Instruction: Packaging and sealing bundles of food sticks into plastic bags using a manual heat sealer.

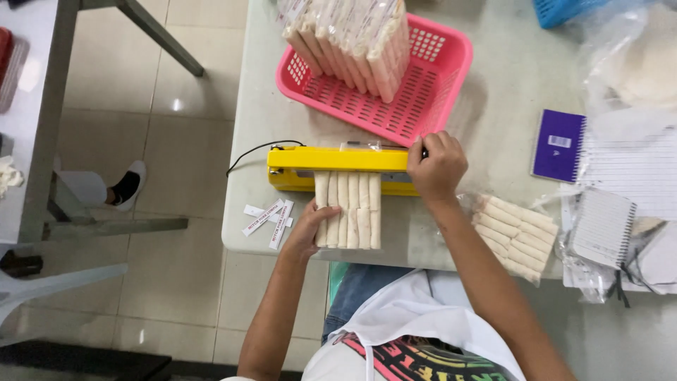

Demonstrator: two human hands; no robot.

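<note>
The right hand (pixel 436 166) is clenched over the right end of the yellow heat sealer's (pixel 338 168) pressed-down arm, so that end of the bar and its handle are hidden under the fingers. The left hand (pixel 309 227) rests at the near left edge of a clear bag of pale rolls (pixel 348 210), fingers grasping its side; the thumb is partly out of sight beneath the bag. The bag's far end disappears into the sealer, so its mouth cannot be seen. It lies on the counter (pixel 486 85) just near the sealer, between the two hands.

I count five rolls across the bag. One pink basket (pixel 423 92) stands beyond the sealer, holding a row of filled packs (pixel 352 35) cut off by the top edge, too crowded to count. One more pack (pixel 513 236) lies at the right, near the right forearm. About three small white labels (pixel 269 219) lie left of the left hand. One purple notebook (pixel 558 144) and two spiral pads lie far right, partly under plastic. A blue basket is clipped by the frame. Another person's shoe (pixel 130 183) shows on the floor at left.
</note>
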